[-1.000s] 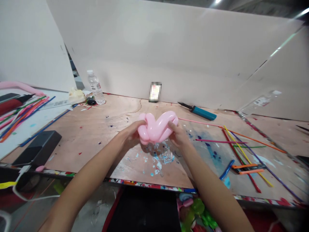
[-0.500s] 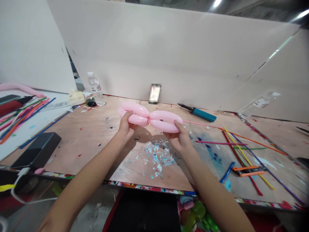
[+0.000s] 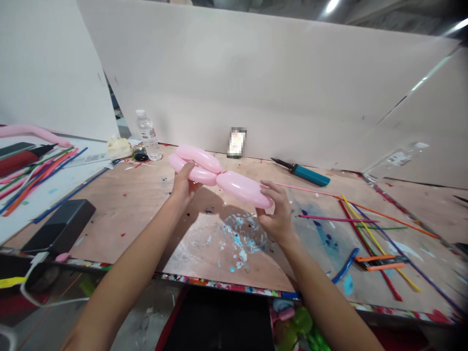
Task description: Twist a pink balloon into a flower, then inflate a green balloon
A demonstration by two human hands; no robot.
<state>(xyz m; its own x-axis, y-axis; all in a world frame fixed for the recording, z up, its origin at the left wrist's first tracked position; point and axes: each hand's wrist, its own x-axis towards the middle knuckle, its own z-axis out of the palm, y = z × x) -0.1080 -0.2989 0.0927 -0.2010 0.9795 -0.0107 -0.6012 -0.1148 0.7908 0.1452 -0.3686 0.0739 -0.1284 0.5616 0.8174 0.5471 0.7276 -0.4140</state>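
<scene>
A pink twisted balloon is held in the air above the table, pinched at its middle into two looped halves. My left hand grips the left loop, its thumb on the near segment. On the right end, my right hand is closed round the other half, fingers over the top and thumb below. That right half shows as one fat segment; any second segment behind it is hidden. The balloon slopes down from left to right.
A teal hand pump lies at the back, right of a propped, blurred phone. Uninflated balloons and an orange-black cutter lie on the right. A water bottle and a dark box are on the left.
The balloon has tilted and turned: its left end is higher and its right end lower. Its right half, earlier two segments with a gap, now shows as one.
</scene>
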